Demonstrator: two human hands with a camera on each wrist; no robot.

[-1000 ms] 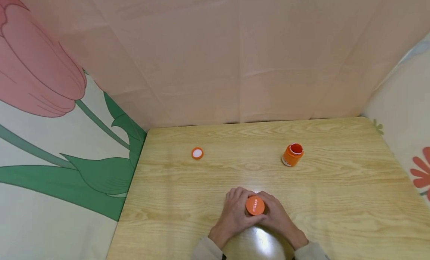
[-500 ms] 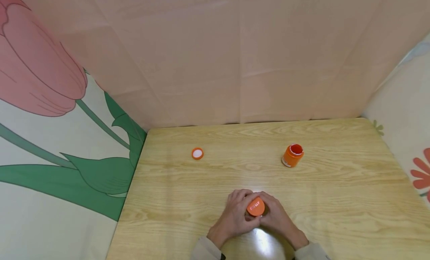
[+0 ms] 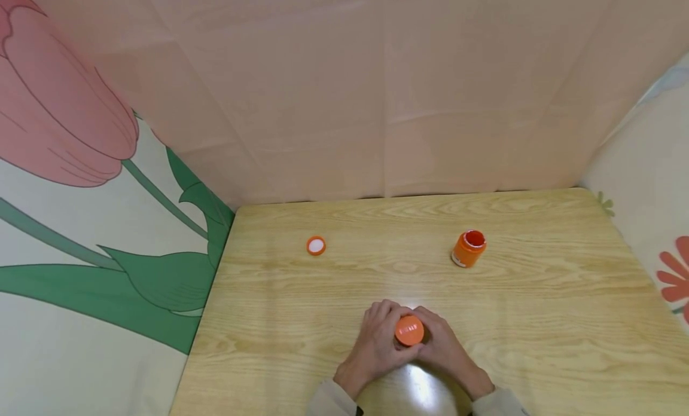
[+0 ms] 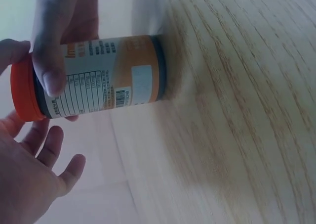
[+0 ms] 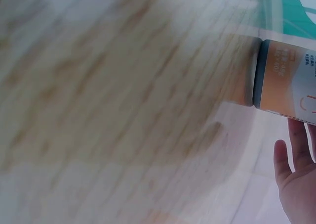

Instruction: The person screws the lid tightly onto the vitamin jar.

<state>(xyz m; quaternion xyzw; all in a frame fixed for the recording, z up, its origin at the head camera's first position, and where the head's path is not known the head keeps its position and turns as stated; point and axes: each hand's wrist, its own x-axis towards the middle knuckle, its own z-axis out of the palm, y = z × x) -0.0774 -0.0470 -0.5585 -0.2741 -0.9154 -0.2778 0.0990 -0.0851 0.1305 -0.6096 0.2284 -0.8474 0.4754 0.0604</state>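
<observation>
An upright supplement bottle [image 4: 101, 78] stands between both hands near the front of the table, its base right at the wood. It has a white and orange label and a dark body. On top sits an orange screw cap [image 3: 409, 330] with raised lettering. My left hand [image 3: 377, 338] pinches this cap between thumb and fingers, its lower fingers spread free in the left wrist view. My right hand [image 3: 444, 342] grips the bottle's body, thumb across the label. In the right wrist view the bottle's upper part and cap are out of frame.
An orange jar [image 3: 467, 250], lidless and red inside, stands farther back on the right. A loose orange lid [image 3: 316, 245] lies with its white inside up at the back left. Behind the wooden table [image 3: 538, 320] hangs a pinkish cloth [image 3: 323, 105].
The lettering on the cap has turned round, and the cap tips slightly differently from half a second ago. My left fingers have shifted a little on it. The jar and loose lid stay put.
</observation>
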